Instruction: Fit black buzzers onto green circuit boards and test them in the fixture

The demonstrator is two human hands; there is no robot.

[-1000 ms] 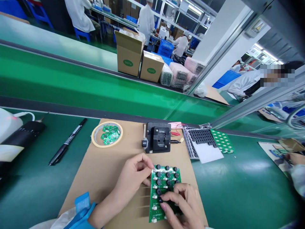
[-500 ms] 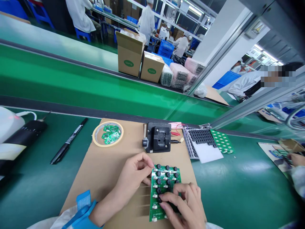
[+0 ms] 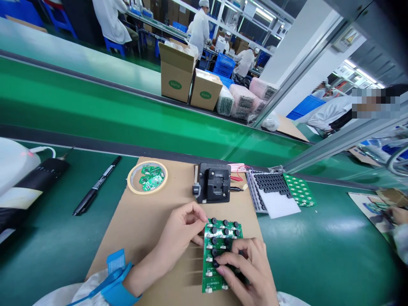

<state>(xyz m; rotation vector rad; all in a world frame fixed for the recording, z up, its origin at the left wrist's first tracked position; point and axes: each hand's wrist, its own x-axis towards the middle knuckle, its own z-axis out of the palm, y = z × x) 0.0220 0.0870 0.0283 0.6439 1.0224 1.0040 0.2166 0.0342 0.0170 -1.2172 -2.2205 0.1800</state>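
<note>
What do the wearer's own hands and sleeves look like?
The left hand and right hand are ungloved. Sleeves are white. A blue band circles the left wrist, with a blue tag, its small print unreadable.

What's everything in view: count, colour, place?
board: one, green, front centre
round parts: several, black, on board
cardboard: one, brown, under board
tape: one, cream, on cardboard
small boards: several, green, inside tape
fixture: one, black, beyond board
pen: one, black, left
tool: one, black and cream, far left
device: one, white, far left
tray: one, grey, right of fixture
panel: one, green, beside tray
table: one, green, under cardboard
cartons: two, brown, background
packs: several, mostly pink, beside cartons
people: several, in white, background
left hand: one, bare, at board's corner
right hand: one, bare, over board
</note>
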